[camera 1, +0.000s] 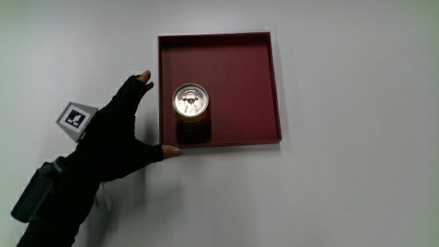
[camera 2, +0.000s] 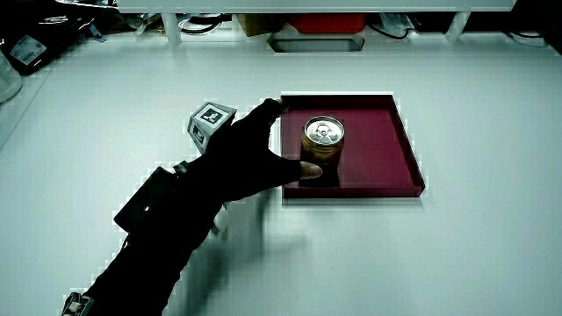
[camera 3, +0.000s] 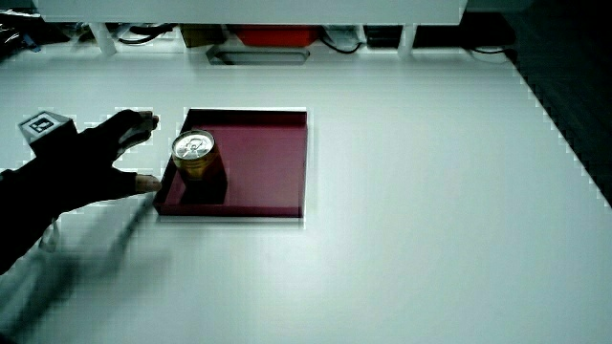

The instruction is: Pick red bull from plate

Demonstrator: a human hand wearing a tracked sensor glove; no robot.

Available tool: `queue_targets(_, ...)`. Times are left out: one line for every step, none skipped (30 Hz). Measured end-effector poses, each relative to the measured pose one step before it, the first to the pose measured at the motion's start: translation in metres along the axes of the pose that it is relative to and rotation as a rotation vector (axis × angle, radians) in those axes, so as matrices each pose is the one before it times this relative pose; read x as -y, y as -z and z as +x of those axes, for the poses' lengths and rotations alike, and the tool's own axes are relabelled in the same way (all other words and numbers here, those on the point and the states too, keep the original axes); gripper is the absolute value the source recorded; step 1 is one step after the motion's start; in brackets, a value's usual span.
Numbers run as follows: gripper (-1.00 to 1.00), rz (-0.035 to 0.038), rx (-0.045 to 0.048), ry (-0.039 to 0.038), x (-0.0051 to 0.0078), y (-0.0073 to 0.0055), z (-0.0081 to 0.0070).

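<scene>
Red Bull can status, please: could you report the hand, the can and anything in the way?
Hand open beside the plate, fingers spread, holding nothing. Red Bull can upright on plate, untouched. Nothing between hand and can.

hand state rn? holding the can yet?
Hand: open, fingers spread, holding nothing. It sits beside the red tray, not yet touching the can, which stands upright in the tray.

The main view looked straight down, close on the table (camera 1: 357, 192) around the square red plate (camera 1: 264, 82). Both side views looked forward and down across the table from the person's side, farther back, toward the low partition (camera 2: 290, 5). All three shared the plate.
</scene>
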Motion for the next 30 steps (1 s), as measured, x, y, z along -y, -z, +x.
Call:
queue_targets(0.0, -0.0047, 0.00463, -0.01547, -0.00306, 0.00121, -0.0011)
queue_targets(0.0, -0.00763, 0.02255, -0.00828, -0.00301, 0.00183, 0.00119)
queue_targets(0.0, 0.00329, -0.01265, -0.0297, -0.00316, 0.00122, -0.00131)
queue_targets(0.0, -0.00253, -0.01628, -0.01968, -0.00387, 0.0012, -0.00272)
queue_targets(0.0, -0.00657, 0.0301, 0.00805, -0.00322, 0.00231, 0.00274)
queue_targets(0.0, -0.00167, 0.01023, -0.01643, -0.00307, 0.00185, 0.00052)
queue_targets(0.0, -0.0096, 0.00369, 0.01202, -0.00404, 0.00171, -0.00011)
queue_targets(0.0, -0.00218, 0.00773, -0.03439, -0.00331, 0.00168, -0.00057)
queue_targets(0.0, 0.00032, -0.00096, 0.00261, -0.00432, 0.00142, -0.00212)
queue_targets(0.0, -0.007, 0.01389, 0.0047, -0.00319, 0.00165, 0.00112)
queue_targets(0.0, 0.00112, -0.00011, -0.00519, -0.00284, 0.00134, 0.00055)
queue_targets(0.0, -0.00112, 0.01054, -0.0125, -0.00216, 0.00162, 0.00151)
queue_targets(0.0, -0.00542, 0.00283, 0.02896, -0.00361, 0.00128, -0.00174)
queue_targets(0.0, 0.00206, 0.00152, -0.01854, -0.00133, 0.00147, 0.00084)
queue_targets(0.0, -0.00017, -0.00624, 0.01456, -0.00305, 0.00075, -0.00267)
queue_targets(0.0, 0.00555, 0.00422, -0.01242, -0.00164, 0.00105, 0.00067)
queue_targets(0.0, 0.00025, -0.00034, -0.00317, -0.00241, 0.00092, -0.00118)
queue_targets(0.0, 0.00048, 0.00527, 0.00664, -0.00199, 0.0012, 0.00023)
queue_targets(0.0, 0.00107, -0.01665, -0.0112, -0.00137, 0.00093, 0.00062)
queue_targets(0.0, 0.00009, 0.01232, 0.01272, -0.00178, 0.00145, -0.0008)
queue_targets(0.0, -0.0004, 0.00633, -0.00059, -0.00067, 0.00128, 0.001)
queue_targets(0.0, 0.00203, -0.00248, 0.00213, -0.00099, 0.00071, -0.0006)
queue_targets(0.0, 0.00281, -0.00849, -0.00076, -0.00041, 0.00058, 0.00071)
queue_targets(0.0, 0.00318, -0.00522, 0.00209, -0.00102, 0.00048, -0.00094)
queue_targets(0.0, -0.00194, 0.00786, 0.01128, -0.00035, 0.00065, 0.00083)
queue_targets(0.0, 0.00132, -0.00075, -0.00705, 0.00034, 0.00012, 0.00079)
queue_targets(0.0, 0.0068, -0.00455, 0.00499, -0.00013, -0.00016, -0.00036)
queue_targets(0.0, 0.00058, 0.00533, 0.01233, -0.00049, 0.00009, -0.00079)
queue_targets(0.0, 0.00146, -0.00802, -0.00542, 0.00031, -0.00013, 0.00054)
queue_targets(0.0, -0.00047, -0.00016, -0.00804, 0.00054, 0.00003, 0.00151)
